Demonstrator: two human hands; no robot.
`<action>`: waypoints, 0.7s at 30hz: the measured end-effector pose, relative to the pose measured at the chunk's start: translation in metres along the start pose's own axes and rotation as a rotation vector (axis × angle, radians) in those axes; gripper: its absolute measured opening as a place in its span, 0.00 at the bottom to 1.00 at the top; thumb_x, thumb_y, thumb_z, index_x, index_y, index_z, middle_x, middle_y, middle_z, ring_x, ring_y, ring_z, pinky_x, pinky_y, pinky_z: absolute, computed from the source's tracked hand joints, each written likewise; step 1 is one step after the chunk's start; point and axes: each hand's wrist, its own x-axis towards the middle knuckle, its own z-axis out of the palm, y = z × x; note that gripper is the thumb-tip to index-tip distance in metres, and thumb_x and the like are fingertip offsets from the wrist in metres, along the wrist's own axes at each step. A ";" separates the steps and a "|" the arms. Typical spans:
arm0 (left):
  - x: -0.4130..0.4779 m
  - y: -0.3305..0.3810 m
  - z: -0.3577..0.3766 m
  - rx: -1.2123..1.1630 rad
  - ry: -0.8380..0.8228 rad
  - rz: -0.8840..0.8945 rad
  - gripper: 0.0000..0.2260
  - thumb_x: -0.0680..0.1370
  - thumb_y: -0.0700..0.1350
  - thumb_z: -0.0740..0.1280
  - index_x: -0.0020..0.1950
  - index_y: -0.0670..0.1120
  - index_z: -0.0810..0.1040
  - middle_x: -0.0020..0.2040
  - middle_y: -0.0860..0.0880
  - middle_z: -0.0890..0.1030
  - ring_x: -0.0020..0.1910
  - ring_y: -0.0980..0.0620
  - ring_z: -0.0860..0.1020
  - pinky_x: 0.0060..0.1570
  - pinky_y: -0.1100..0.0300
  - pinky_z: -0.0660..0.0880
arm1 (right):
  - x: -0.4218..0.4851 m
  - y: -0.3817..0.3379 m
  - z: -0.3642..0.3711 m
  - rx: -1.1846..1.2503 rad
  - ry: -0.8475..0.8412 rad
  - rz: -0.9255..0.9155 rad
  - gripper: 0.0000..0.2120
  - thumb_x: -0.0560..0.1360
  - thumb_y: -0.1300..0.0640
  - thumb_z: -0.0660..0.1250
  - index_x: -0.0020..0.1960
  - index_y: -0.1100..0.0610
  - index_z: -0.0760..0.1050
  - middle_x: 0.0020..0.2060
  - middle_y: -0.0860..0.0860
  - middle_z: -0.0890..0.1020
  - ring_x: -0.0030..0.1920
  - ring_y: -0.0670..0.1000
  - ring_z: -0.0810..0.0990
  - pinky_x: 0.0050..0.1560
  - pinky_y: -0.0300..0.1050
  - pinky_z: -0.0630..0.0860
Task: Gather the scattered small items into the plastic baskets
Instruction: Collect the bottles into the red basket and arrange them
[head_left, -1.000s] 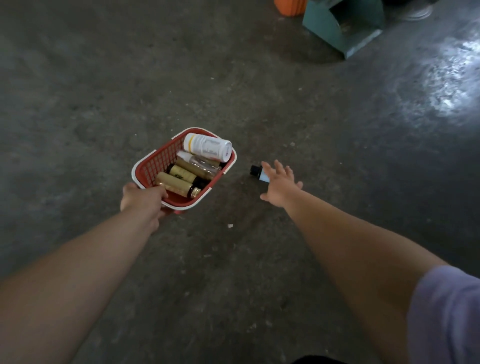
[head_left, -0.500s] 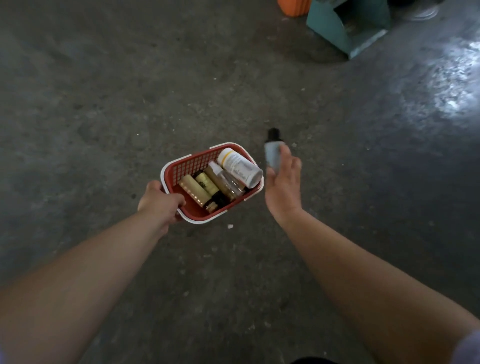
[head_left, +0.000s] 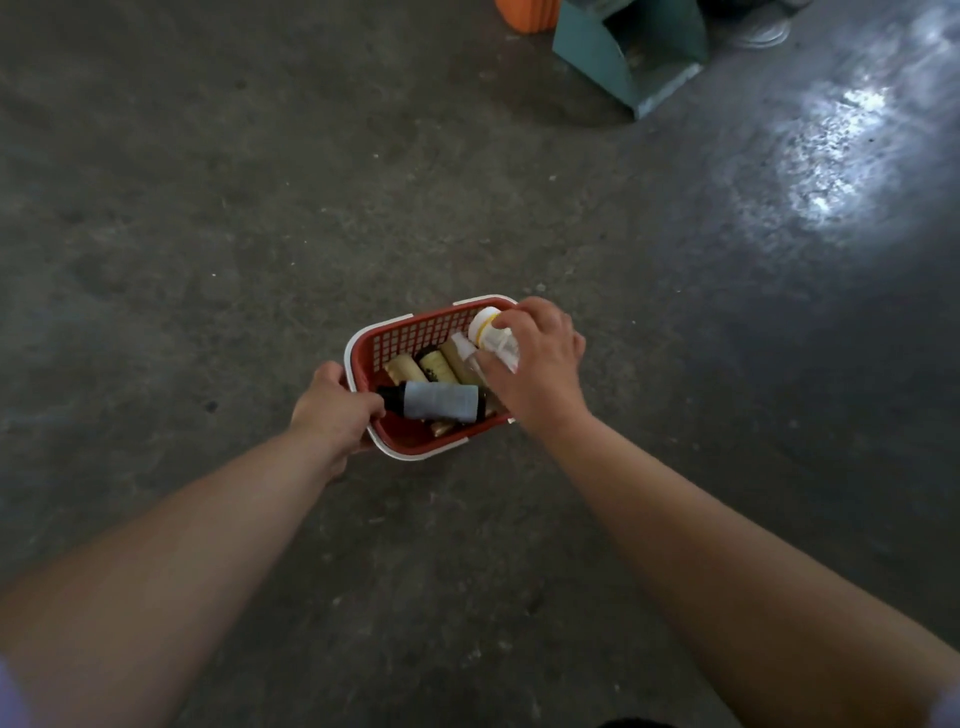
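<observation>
1. Floor (head_left: 208, 208): bare dark-grey concrete, rough, bits of grit. Bright glare patch (head_left: 831, 156) far right.
2. Far end: teal metal box (head_left: 628, 52), orange container (head_left: 524, 15) just beside it.
3. Red basket (head_left: 415, 332), white rim. Left hand (head_left: 335, 410) grips the near-left rim.
4. Inside: blue bottle (head_left: 441, 401), black cap, lying across gold tubes (head_left: 439, 364). White bottle (head_left: 488, 325) at far-right corner.
5. Right hand (head_left: 540, 364) over the basket's right side, fingers curled at the white bottle. Can't tell if gripping.
</observation>
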 end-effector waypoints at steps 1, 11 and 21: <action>0.000 0.000 0.001 0.007 -0.005 0.002 0.15 0.71 0.30 0.65 0.52 0.46 0.70 0.52 0.40 0.77 0.49 0.38 0.80 0.43 0.40 0.81 | 0.003 0.000 -0.004 -0.057 -0.100 -0.036 0.21 0.74 0.43 0.67 0.64 0.51 0.73 0.66 0.48 0.70 0.69 0.50 0.63 0.65 0.44 0.53; -0.013 0.005 0.010 0.010 -0.012 -0.009 0.13 0.68 0.32 0.67 0.42 0.48 0.69 0.46 0.42 0.79 0.47 0.39 0.81 0.42 0.37 0.80 | -0.002 -0.028 0.030 -0.482 -0.286 -0.101 0.24 0.78 0.41 0.57 0.68 0.56 0.66 0.61 0.53 0.77 0.61 0.56 0.75 0.58 0.52 0.70; -0.137 0.064 -0.066 -0.120 0.062 -0.172 0.14 0.61 0.40 0.67 0.42 0.54 0.71 0.44 0.45 0.80 0.44 0.41 0.82 0.42 0.38 0.81 | 0.004 -0.099 -0.121 -0.421 -0.267 0.239 0.31 0.78 0.37 0.55 0.74 0.54 0.58 0.72 0.57 0.64 0.72 0.59 0.61 0.69 0.58 0.56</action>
